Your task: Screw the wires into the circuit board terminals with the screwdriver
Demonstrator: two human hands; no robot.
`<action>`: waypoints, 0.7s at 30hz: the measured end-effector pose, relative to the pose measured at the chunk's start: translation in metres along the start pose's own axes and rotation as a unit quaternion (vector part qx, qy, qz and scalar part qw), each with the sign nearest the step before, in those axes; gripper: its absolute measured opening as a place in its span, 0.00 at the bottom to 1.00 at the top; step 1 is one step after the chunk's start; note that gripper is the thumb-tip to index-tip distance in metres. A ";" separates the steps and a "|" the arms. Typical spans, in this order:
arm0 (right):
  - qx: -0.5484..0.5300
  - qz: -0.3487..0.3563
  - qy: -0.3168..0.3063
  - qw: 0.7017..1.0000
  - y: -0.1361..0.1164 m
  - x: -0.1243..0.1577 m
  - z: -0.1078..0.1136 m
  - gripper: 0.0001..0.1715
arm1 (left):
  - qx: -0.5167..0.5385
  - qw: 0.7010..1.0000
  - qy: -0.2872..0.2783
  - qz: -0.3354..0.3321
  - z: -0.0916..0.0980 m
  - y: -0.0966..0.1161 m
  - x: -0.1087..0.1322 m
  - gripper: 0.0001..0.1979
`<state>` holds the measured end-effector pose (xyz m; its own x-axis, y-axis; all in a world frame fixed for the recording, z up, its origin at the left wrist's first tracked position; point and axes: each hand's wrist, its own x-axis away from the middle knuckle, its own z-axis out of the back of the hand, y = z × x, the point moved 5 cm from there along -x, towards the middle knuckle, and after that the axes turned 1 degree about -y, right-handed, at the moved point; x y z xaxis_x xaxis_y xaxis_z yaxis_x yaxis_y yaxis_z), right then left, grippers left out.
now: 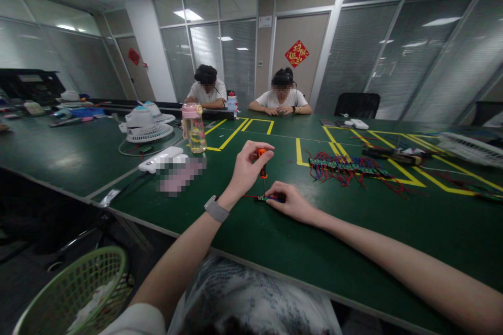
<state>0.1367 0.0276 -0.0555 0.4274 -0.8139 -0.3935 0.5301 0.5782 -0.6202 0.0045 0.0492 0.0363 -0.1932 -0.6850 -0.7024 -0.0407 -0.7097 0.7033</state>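
Observation:
My left hand (251, 162), with a grey watch band on its wrist, grips the orange and black handle of a screwdriver (263, 165). The screwdriver stands upright, its thin shaft pointing down at a small green circuit board (261, 198) on the table. Whether the tip touches a part of the board is too small to tell. Fingers of my right hand (288, 200) are closed on the board's right end, holding it against the table. A red wire runs out to the left of the board, and dark blue wires show under my right fingers.
Right of my hands lies a row of circuit boards (346, 165) with red and blue wires. A pink-lidded bottle (194, 128), white power strip (163, 159) and white fans (147, 128) stand left. A green basket (78, 282) is below the table (236, 220). Two people sit opposite.

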 end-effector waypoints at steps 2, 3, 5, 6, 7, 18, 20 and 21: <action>0.000 0.000 0.001 1.000 0.000 0.000 0.000 0.06 | 0.039 0.999 -0.024 0.010 -0.003 -0.001 0.001 0.11; -0.001 -0.001 0.001 1.000 0.000 0.000 0.000 0.06 | 0.069 0.997 -0.041 0.016 -0.005 -0.002 0.001 0.12; -0.002 -0.003 0.000 1.000 0.000 0.000 -0.001 0.06 | 0.103 0.993 -0.063 0.016 -0.008 -0.002 0.002 0.14; -0.002 -0.005 0.000 1.000 0.000 0.000 -0.001 0.06 | 0.096 0.993 -0.061 0.008 -0.009 -0.001 0.002 0.14; -0.001 -0.005 -0.001 1.000 0.000 0.000 -0.001 0.06 | 0.075 0.996 -0.054 -0.004 -0.008 0.000 0.002 0.13; 0.004 0.000 0.000 1.000 0.000 0.000 -0.001 0.06 | 0.036 0.999 -0.030 -0.028 -0.008 0.005 0.005 0.13; 0.004 -0.001 0.000 1.000 0.001 0.000 -0.001 0.06 | -0.012 0.999 -0.010 -0.048 -0.006 0.006 0.005 0.09; 0.005 -0.001 0.000 1.000 0.001 0.000 -0.001 0.06 | -0.025 0.998 -0.007 -0.048 -0.006 0.006 0.005 0.08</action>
<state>0.1362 0.0284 -0.0568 0.4256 -0.8154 -0.3924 0.5379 0.5767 -0.6149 0.0093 0.0408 0.0366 -0.2043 -0.6106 -0.7651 -0.0112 -0.7801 0.6255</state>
